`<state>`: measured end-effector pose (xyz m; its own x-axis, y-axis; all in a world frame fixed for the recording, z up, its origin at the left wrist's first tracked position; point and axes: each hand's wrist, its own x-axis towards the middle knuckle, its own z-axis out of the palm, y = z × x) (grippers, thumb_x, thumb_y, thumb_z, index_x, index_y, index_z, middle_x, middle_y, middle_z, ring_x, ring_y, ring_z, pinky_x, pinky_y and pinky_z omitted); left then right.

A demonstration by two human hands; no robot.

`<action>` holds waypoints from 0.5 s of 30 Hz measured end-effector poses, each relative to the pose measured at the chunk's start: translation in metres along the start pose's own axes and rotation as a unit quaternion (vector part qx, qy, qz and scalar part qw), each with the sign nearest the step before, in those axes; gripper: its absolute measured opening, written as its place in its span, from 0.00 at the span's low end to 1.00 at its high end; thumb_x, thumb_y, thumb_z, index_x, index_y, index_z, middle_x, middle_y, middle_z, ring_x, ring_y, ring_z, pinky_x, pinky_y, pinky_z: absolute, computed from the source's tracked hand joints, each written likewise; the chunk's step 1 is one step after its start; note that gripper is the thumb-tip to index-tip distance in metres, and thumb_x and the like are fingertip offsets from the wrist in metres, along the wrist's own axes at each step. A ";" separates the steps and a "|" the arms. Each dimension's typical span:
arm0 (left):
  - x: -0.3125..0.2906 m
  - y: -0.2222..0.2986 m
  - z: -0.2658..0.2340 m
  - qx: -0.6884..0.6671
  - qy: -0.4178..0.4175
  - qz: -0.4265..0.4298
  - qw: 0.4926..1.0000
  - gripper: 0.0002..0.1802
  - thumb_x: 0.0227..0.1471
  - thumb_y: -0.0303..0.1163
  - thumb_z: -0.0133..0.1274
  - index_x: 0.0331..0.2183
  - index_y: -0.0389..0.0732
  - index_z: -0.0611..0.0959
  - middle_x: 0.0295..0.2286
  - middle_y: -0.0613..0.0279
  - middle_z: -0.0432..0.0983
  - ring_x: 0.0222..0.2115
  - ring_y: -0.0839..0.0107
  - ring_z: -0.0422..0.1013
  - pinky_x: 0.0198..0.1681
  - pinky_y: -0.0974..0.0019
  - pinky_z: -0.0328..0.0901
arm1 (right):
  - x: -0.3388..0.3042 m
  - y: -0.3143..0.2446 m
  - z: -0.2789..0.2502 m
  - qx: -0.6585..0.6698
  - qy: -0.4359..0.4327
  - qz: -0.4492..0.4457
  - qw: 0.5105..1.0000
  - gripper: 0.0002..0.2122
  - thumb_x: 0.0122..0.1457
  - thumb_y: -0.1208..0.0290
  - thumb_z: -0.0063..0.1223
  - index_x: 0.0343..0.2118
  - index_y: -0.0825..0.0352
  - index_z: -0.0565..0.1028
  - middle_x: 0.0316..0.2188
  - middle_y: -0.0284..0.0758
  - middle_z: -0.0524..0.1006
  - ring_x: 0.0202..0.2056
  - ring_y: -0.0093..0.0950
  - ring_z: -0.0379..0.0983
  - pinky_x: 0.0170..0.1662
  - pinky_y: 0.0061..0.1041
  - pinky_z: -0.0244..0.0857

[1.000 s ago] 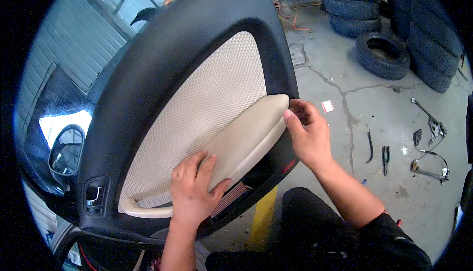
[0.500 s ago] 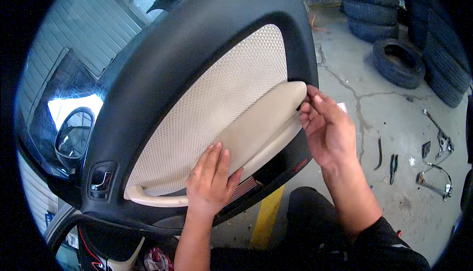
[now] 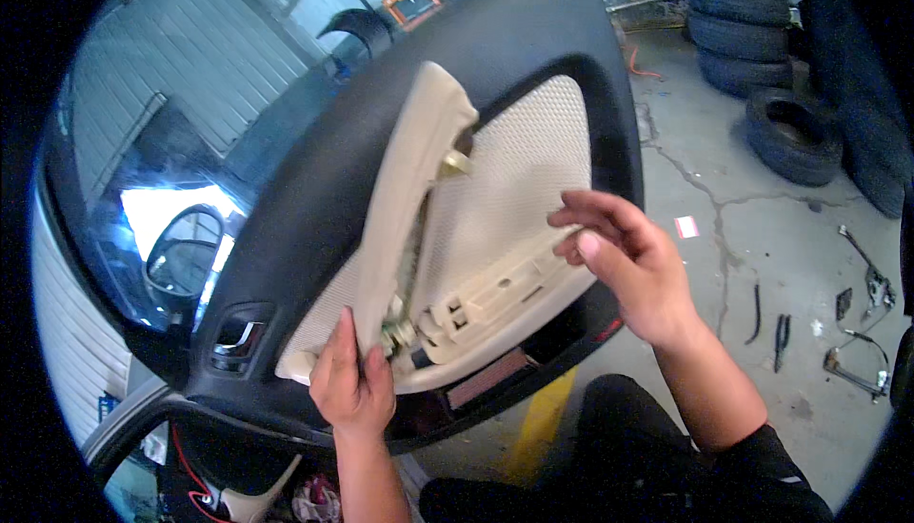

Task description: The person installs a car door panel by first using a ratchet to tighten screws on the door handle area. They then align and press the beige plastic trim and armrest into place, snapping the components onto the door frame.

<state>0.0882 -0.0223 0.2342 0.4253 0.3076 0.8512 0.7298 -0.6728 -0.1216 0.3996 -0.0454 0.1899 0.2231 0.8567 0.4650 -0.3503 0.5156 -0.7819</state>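
A beige armrest cover stands tilted up off the car door panel, its inner side with a metal clip showing. My left hand grips its lower end, fingers on one side and thumb on the other. Beneath it the beige armrest base lies exposed on the door, with slots and small holes. Close to the right end of that base is my right hand, holding nothing, its fingers loosely bent and apart. Woven-textured beige trim fills the panel behind the cover.
A chrome inner door handle sits at the panel's left, near the side mirror. Pliers, a thin black strip and a window regulator lie on the floor at right. Tyres are stacked behind.
The armrest cover has swung up and left off its base, uncovering the base. My left hand now grips its lower end; my right hand has come off its right tip.
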 end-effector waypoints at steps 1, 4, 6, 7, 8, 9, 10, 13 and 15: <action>0.003 -0.001 -0.015 -0.035 -0.021 -0.032 0.999 0.25 0.48 0.21 0.58 0.50 0.26 0.80 0.37 0.39 0.81 0.35 0.52 0.81 0.42 0.63 0.72 | -0.006 0.003 0.003 0.033 -0.016 -0.020 0.999 0.20 0.65 0.75 0.54 0.59 0.72 0.67 0.50 0.38 0.76 0.46 0.22 0.73 0.52 0.24 0.67; 0.003 -0.001 -0.045 -0.116 -0.091 -0.044 0.988 0.24 0.44 0.20 0.60 0.46 0.27 0.83 0.34 0.41 0.82 0.33 0.58 0.82 0.40 0.66 0.73 | -0.017 0.004 0.014 0.049 -0.024 -0.087 0.995 0.22 0.64 0.77 0.55 0.60 0.73 0.67 0.49 0.38 0.76 0.44 0.23 0.73 0.51 0.24 0.68; -0.004 0.001 -0.050 -0.179 -0.115 -0.043 0.976 0.24 0.43 0.20 0.61 0.47 0.27 0.83 0.35 0.41 0.83 0.35 0.56 0.82 0.42 0.65 0.73 | -0.019 0.000 0.022 0.063 -0.036 -0.131 0.989 0.22 0.60 0.81 0.58 0.57 0.73 0.69 0.49 0.40 0.75 0.42 0.24 0.74 0.49 0.25 0.69; -0.008 0.002 -0.050 -0.217 -0.127 -0.050 0.967 0.24 0.43 0.20 0.61 0.47 0.27 0.83 0.35 0.41 0.83 0.36 0.56 0.82 0.42 0.65 0.73 | -0.021 -0.003 0.026 0.049 -0.032 -0.149 0.987 0.21 0.59 0.82 0.59 0.56 0.73 0.69 0.49 0.40 0.75 0.42 0.24 0.74 0.49 0.26 0.69; -0.011 0.004 -0.047 -0.211 -0.124 -0.052 0.968 0.24 0.44 0.21 0.61 0.47 0.27 0.82 0.35 0.41 0.83 0.36 0.55 0.82 0.42 0.64 0.73 | -0.022 -0.005 0.029 0.034 -0.027 -0.166 0.985 0.21 0.58 0.83 0.60 0.54 0.73 0.70 0.49 0.40 0.75 0.43 0.24 0.74 0.48 0.26 0.70; -0.014 0.006 -0.045 -0.212 -0.122 -0.039 0.969 0.24 0.44 0.22 0.62 0.47 0.27 0.82 0.35 0.40 0.83 0.36 0.55 0.82 0.42 0.63 0.74 | -0.025 -0.006 0.031 0.021 -0.036 -0.203 0.978 0.20 0.57 0.84 0.61 0.53 0.73 0.71 0.48 0.41 0.75 0.43 0.25 0.74 0.48 0.26 0.70; -0.016 0.008 -0.042 -0.212 -0.120 -0.025 0.970 0.24 0.44 0.22 0.63 0.47 0.27 0.82 0.35 0.40 0.82 0.36 0.54 0.82 0.42 0.63 0.74 | -0.027 -0.006 0.035 0.019 -0.010 -0.222 0.975 0.18 0.54 0.86 0.62 0.48 0.73 0.73 0.47 0.42 0.75 0.42 0.26 0.76 0.45 0.25 0.73; -0.017 0.015 -0.039 -0.158 -0.105 0.012 0.982 0.24 0.45 0.25 0.65 0.46 0.27 0.82 0.35 0.39 0.82 0.35 0.52 0.82 0.41 0.60 0.75 | -0.037 -0.006 0.037 -0.117 0.024 -0.263 0.957 0.16 0.53 0.85 0.64 0.46 0.73 0.74 0.46 0.43 0.76 0.41 0.27 0.78 0.42 0.24 0.75; -0.014 0.020 -0.040 -0.133 -0.114 0.043 0.984 0.25 0.45 0.27 0.66 0.47 0.28 0.82 0.35 0.40 0.82 0.34 0.50 0.82 0.40 0.59 0.75 | -0.042 -0.002 0.039 -0.054 0.075 -0.221 0.971 0.15 0.52 0.85 0.65 0.42 0.73 0.75 0.45 0.45 0.77 0.40 0.28 0.79 0.41 0.24 0.75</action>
<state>0.0750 -0.0668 0.2408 0.6101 0.3647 0.7034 0.5331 -0.8457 -0.0239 0.3555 -0.0816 0.1882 0.4633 0.5362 0.7056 -0.0947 0.8216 -0.5622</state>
